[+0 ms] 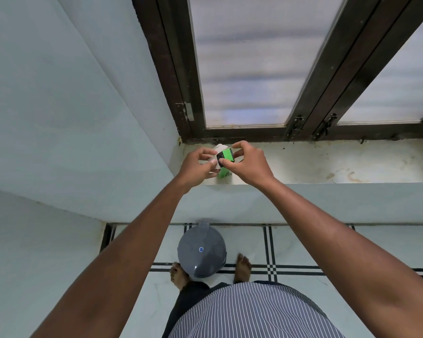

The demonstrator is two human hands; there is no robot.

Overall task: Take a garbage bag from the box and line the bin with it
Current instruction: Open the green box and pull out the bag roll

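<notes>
Both hands (226, 164) on green box (226, 156)

Box (226, 158): printed card by the look, green and black faces, slight sheen; white inner flap matt, paper-like. Bin (202, 256): grey moulded plastic lid, smooth, soft gloss, small blue round sticker on top. Window sill (327, 164): pale stone or marble look, polished but stained and scuffed with brown marks. Window frame (178, 76): dark brown, looked like painted wood or metal, could not tell which; worn, dirty at lower edge. Latches (297, 125): dull metal. Panes (254, 57): frosted, ribbed, translucent glass. Walls (59, 93): pale painted plaster, matt, smooth. Floor (303, 245): glossy light tiles with black inlaid lines. Shirt (249, 313): woven cloth, fine stripes, matt.
</notes>
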